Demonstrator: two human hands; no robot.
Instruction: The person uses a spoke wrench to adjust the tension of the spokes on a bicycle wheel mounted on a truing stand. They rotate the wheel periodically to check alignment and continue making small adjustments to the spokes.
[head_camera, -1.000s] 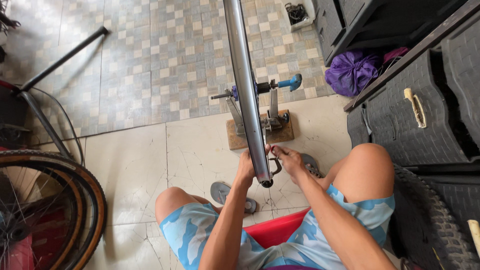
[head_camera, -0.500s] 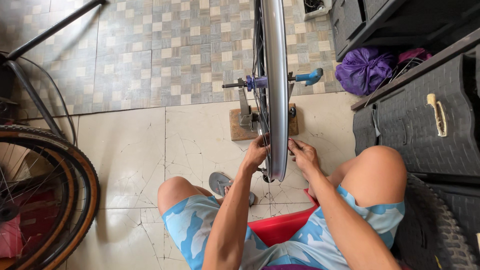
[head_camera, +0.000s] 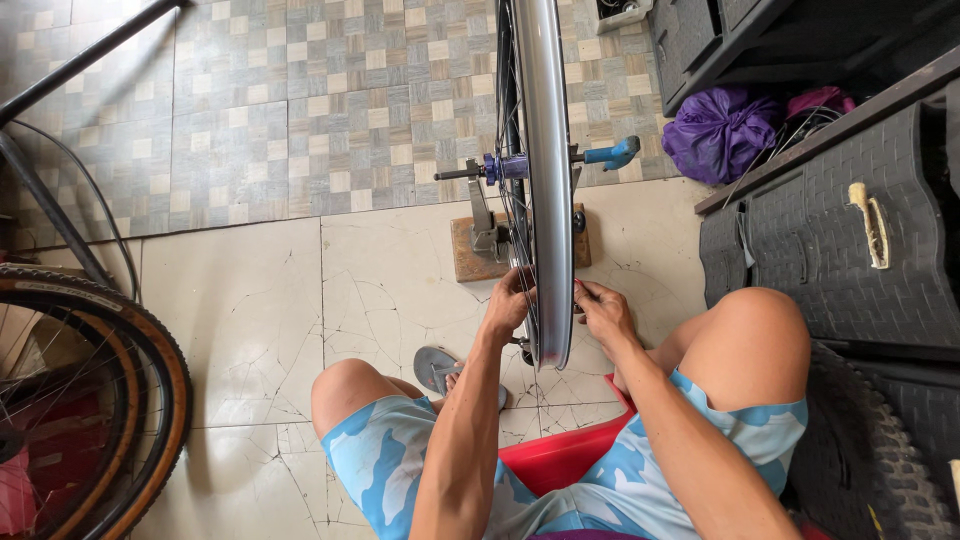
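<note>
A silver bicycle wheel rim (head_camera: 545, 180) stands upright in a truing stand (head_camera: 490, 225) on a wooden base (head_camera: 468, 262), seen edge-on. A blue-handled axle clamp (head_camera: 610, 154) sticks out to the right of the hub. My left hand (head_camera: 510, 300) grips the left side of the rim near its lower end, fingers among the spokes. Against the right side of the rim at the same height rests my right hand (head_camera: 600, 310), fingers curled on it. I sit on a red stool (head_camera: 560, 455) with knees apart.
A tyred bicycle wheel (head_camera: 90, 400) leans at the left. A dark metal frame tube (head_camera: 60, 60) crosses the top left. Black plastic crates (head_camera: 850, 240) and a purple bag (head_camera: 720, 130) stand at the right. A knobby tyre (head_camera: 880, 450) lies bottom right, a sandal (head_camera: 440, 368) under me.
The view has shifted so the rim now runs straight up the frame. Both hands stay at the rim's lower end, slightly higher than before.
</note>
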